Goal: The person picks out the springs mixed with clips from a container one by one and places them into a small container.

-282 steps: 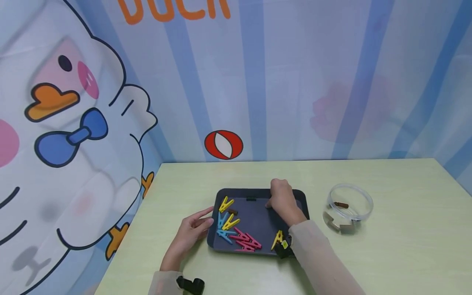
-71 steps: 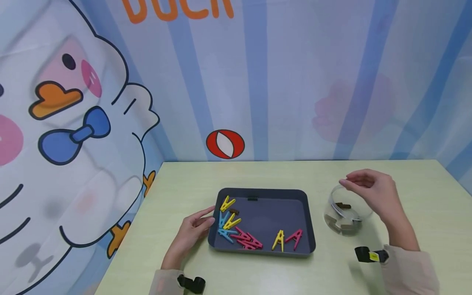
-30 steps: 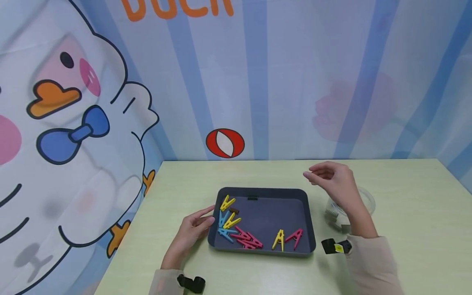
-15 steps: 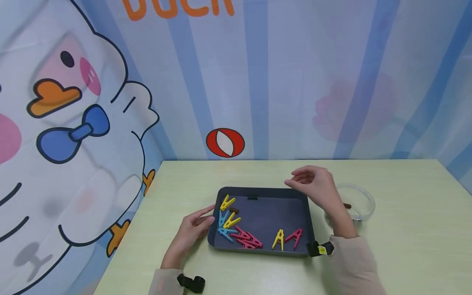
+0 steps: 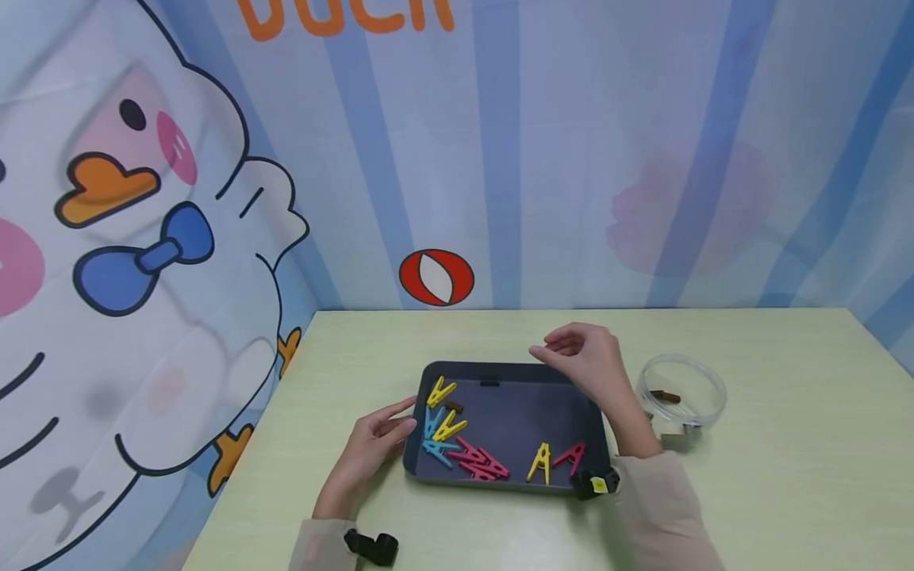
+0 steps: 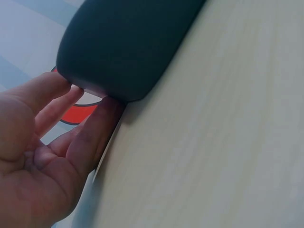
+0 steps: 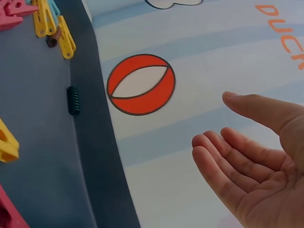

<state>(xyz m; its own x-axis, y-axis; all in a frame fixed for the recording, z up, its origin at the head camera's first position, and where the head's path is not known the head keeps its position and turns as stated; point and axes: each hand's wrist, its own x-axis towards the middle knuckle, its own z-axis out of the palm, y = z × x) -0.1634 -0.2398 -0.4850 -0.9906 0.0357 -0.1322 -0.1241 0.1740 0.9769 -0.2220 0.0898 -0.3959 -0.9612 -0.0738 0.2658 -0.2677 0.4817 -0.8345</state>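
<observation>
A dark grey tray (image 5: 510, 424) holds yellow, blue and pink clothespins. Its left part has a yellow clothespin (image 5: 448, 427), blue clothespins (image 5: 437, 452) and pink clothespins (image 5: 493, 464); one yellow (image 5: 540, 464) and one pink clothespin (image 5: 571, 454) lie at the right. Two small coil springs are in it: a brown one (image 5: 453, 408) near the left and a blackish-green one (image 7: 73, 99) by the far wall. With outstretched fingers, my left hand (image 5: 374, 444) touches the tray's left side. Over the far right rim hovers my right hand (image 5: 589, 361), thumb and fingers apart, nothing between them.
A clear round container (image 5: 681, 396) stands right of the tray, with a brown piece (image 5: 666, 396) and greyish pieces (image 5: 674, 438) inside. Behind the pale table (image 5: 785, 460) hangs a blue striped cloth with cartoon prints.
My right hand has moved from the clear container leftward to above the tray's far right edge. The left hand has stayed at the tray's left side.
</observation>
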